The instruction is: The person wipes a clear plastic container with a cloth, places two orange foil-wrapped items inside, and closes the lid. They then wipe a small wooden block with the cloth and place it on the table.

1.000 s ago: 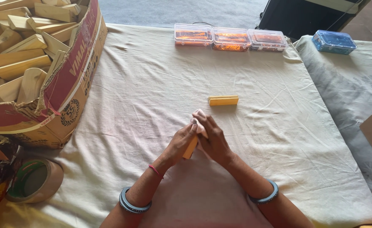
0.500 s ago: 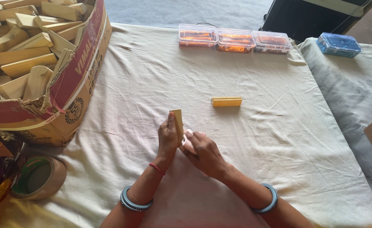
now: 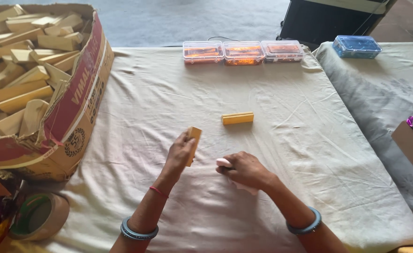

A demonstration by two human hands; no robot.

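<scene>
- Our left hand [image 3: 180, 152] sits just left of the frame's centre, fingers clamped around a small orange block [image 3: 193, 145] that stands tilted on end above the table [image 3: 309, 154].
- Our right hand [image 3: 245, 169] lies just right of it, fingers closed on a pink cloth [image 3: 225, 162] and pressing it flat on the table; the two hands are apart.
- A second block [image 3: 237, 118] lies flat on the table above the hands, touching neither.
- Three clear boxes [image 3: 242, 51] with orange contents line the table's far edge at the top centre.
- A blue box [image 3: 356, 46] rests at the upper right on a neighbouring surface.
- A carton [image 3: 70, 112] full of pale wood pieces fills the upper left.
- A tape roll [image 3: 40, 215] lies at the lower left.
</scene>
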